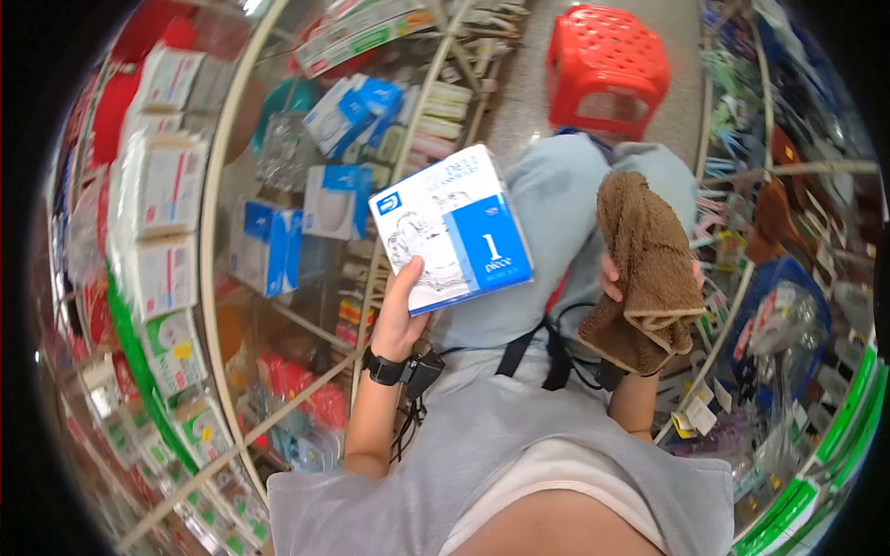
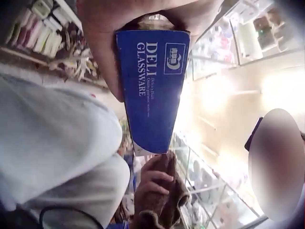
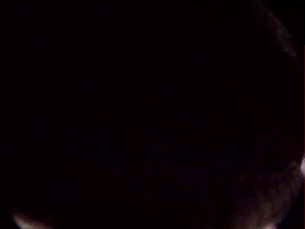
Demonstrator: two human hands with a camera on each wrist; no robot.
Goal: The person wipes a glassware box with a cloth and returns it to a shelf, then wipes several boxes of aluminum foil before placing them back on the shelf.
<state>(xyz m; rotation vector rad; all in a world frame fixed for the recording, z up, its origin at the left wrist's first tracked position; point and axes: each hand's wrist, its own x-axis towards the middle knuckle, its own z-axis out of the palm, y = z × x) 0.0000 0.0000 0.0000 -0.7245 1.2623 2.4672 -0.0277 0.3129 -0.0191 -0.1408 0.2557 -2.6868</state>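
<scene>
My left hand [image 1: 400, 317] grips a white and blue glassware box [image 1: 452, 232] by its near edge, thumb on the printed face. That face carries a drawing and the words "1 piece". In the left wrist view the box's blue side [image 2: 152, 90] reads "DELI GLASSWARE", with fingers and palm around its upper end. My right hand [image 1: 612, 278] holds a bunched brown towel [image 1: 649, 259] over the right thigh, and most of that hand is hidden beneath it. The left wrist view shows its fingers [image 2: 157, 181] curled on the cloth. The right wrist view is almost wholly dark.
Left, a glass-and-metal shelf holds more blue and white boxes [image 1: 338, 199] and stacked white cartons [image 1: 171, 185]. A red plastic stool [image 1: 607, 69] stands on the floor ahead. Right, racks carry packaged goods and a blue basket [image 1: 788, 287]. Both shelves stand close beside the legs.
</scene>
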